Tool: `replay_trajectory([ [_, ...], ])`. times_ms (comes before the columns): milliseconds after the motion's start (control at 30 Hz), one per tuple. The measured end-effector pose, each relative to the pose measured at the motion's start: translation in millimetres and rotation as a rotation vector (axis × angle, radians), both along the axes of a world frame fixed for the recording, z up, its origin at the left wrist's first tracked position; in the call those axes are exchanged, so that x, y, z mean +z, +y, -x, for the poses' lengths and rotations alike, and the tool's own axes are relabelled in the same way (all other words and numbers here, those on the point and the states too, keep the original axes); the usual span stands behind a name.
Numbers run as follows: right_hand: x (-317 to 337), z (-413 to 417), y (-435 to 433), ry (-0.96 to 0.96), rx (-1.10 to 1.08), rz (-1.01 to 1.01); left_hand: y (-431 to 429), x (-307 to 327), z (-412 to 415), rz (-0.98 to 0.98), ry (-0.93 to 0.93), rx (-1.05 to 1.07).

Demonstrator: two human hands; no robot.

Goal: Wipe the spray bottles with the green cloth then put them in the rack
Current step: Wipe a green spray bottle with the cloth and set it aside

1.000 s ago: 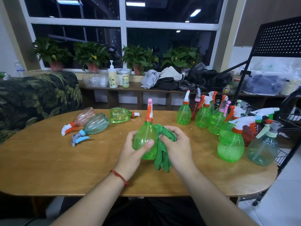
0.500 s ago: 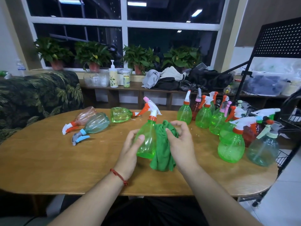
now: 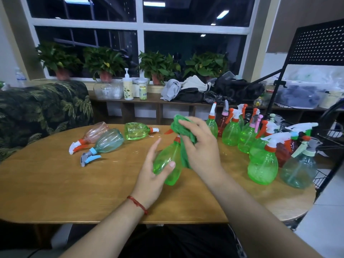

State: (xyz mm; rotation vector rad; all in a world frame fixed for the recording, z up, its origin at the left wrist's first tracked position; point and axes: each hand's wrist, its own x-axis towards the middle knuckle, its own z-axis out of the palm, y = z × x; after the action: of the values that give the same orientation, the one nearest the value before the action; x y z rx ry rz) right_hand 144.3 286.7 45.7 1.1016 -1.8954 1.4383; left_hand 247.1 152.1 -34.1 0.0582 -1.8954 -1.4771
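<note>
You're mid-wipe: left hand [image 3: 153,178] grips the green spray bottle [image 3: 168,162], right hand [image 3: 202,151] clutches the green cloth [image 3: 181,127] over its trigger head (the rack [image 3: 320,43] comes next).

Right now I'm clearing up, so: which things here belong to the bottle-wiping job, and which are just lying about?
Job: held bottle, cloth, standing bottles, lying bottles, rack.
Lying about: plants, clothes, pump bottle, can.

My left hand [image 3: 151,178] and right hand [image 3: 202,153] ungloved, thin red woven-string bracelet [image 3: 138,203] round my left wrist, both forearms uncovered, black fabric garment [image 3: 176,241] across my lap, nearest me
</note>
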Motion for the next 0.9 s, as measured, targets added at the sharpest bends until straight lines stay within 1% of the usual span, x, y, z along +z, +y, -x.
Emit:
replay_trajectory([
  [33,7,5,-4,0.041,-0.023,-0.033,1,0,0,0.011,-0.004,-0.011],
  [100,10,8,-12,0.149,-0.032,-0.163,2,3,0,0.010,-0.008,-0.018],
  [167,5,7,-15,0.270,0.039,-0.311,2,5,-1,0.015,0.008,-0.016],
  [200,7,8,-14,0.296,0.065,-0.336,2,6,-2,0.005,0.017,-0.026],
  [233,9,13,-13,0.288,0.055,-0.307,1,6,-1,-0.012,0.021,-0.041],
  [333,16,22,-13,0.160,-0.056,-0.163,0,6,-1,-0.051,0.048,-0.063],
  [400,11,16,-18,0.213,-0.051,-0.188,1,8,-2,-0.060,0.066,-0.040],
  [467,2,10,-19,0.303,0.011,-0.260,0,10,-3,-0.082,0.072,-0.025],
  [500,2,11,-18,0.312,0.014,-0.254,1,11,-4,-0.091,0.070,-0.025],
  [533,4,14,-18,0.273,-0.009,-0.202,2,13,-5,-0.091,0.067,-0.027],
  [600,9,22,-16,0.085,-0.082,-0.040,5,15,-6,-0.069,0.067,-0.030],
  [633,11,22,-15,0.023,-0.111,-0.004,6,15,-5,-0.063,0.074,-0.032],
  [667,11,20,-15,0.020,-0.124,-0.020,6,15,-4,-0.064,0.083,-0.033],
  [800,3,14,-11,0.235,-0.039,-0.201,-3,10,-5,-0.120,0.083,-0.031],
  [833,6,18,-9,0.225,-0.025,-0.196,-2,12,-6,-0.119,0.077,-0.038],
  [900,15,27,-7,0.056,-0.049,-0.096,1,14,-6,-0.112,0.064,-0.053],
])
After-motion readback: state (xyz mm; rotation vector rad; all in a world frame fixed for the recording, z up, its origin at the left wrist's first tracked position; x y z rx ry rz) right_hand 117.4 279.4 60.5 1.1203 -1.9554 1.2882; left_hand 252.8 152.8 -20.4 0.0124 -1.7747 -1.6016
